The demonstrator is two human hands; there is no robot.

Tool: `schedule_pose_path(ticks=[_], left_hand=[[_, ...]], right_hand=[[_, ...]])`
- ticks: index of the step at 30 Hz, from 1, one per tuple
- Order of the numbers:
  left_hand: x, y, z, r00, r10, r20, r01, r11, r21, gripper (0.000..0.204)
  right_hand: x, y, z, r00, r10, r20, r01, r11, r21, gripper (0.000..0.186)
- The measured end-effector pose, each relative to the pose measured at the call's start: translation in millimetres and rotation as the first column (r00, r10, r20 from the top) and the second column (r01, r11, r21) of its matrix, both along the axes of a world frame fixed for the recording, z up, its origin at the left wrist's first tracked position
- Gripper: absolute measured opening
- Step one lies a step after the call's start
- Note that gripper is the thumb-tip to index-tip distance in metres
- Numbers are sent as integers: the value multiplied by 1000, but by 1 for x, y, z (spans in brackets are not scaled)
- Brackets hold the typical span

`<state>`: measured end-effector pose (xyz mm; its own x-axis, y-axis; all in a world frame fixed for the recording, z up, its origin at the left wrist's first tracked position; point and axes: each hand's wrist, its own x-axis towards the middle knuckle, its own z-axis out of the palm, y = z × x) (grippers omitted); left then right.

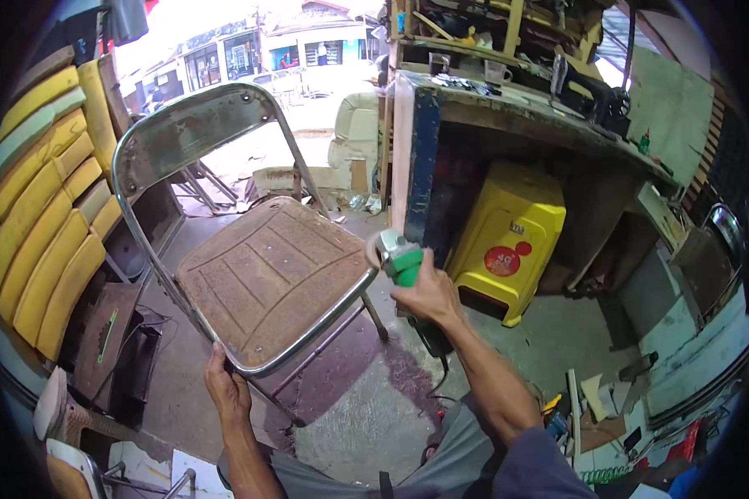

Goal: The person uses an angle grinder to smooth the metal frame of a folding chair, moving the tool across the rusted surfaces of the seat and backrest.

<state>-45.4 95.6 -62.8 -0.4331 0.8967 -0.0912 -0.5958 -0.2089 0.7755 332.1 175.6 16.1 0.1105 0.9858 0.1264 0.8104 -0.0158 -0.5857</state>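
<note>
A metal folding chair (275, 274) stands unfolded before me, its seat brown with rust and its backrest (195, 133) scuffed and stained. My left hand (227, 387) grips the chrome frame at the front left corner of the seat. In my right hand (429, 291) is an angle grinder (404, 264) with a green body and silver head. Its disc (374, 252) is at the front right corner of the seat, by the chrome rim; I cannot tell whether they touch. A dark cord (443, 373) hangs from the tool's rear.
Yellow and grey padded pieces (50, 224) are stacked at the left. An upturned yellow plastic stool (516, 237) lies under the workbench (549, 108) at the right. Scraps and tools (616, 416) clutter the lower right. A worn seat (356, 137) stands near the bright street opening.
</note>
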Motion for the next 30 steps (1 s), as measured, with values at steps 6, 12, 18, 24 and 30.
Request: schedule_pose_path(ticks=[6,12,18,24,30], left_hand=[[-5,-1,-5,999,-13,-41,14,999,32,41],[-3,2,-9,1000,-22,-6,22,996,86,42],[-9,4,-19,1000,-7,-9,8,999,41,43],[-10,6,-18,999,-35,-22,36,998,53,42],[0,4,-9,999,-9,-37,11,999,46,42]], right_hand=[[-1,-6,-16,997,16,-81,-12,999,43,83],[4,0,-40,976,-46,-212,62,996,68,85],[4,-7,-45,961,-20,-275,47,994,94,81],[2,-9,-60,930,-31,-367,71,993,98,82],[4,-17,-52,946,75,-315,-49,995,91,87]])
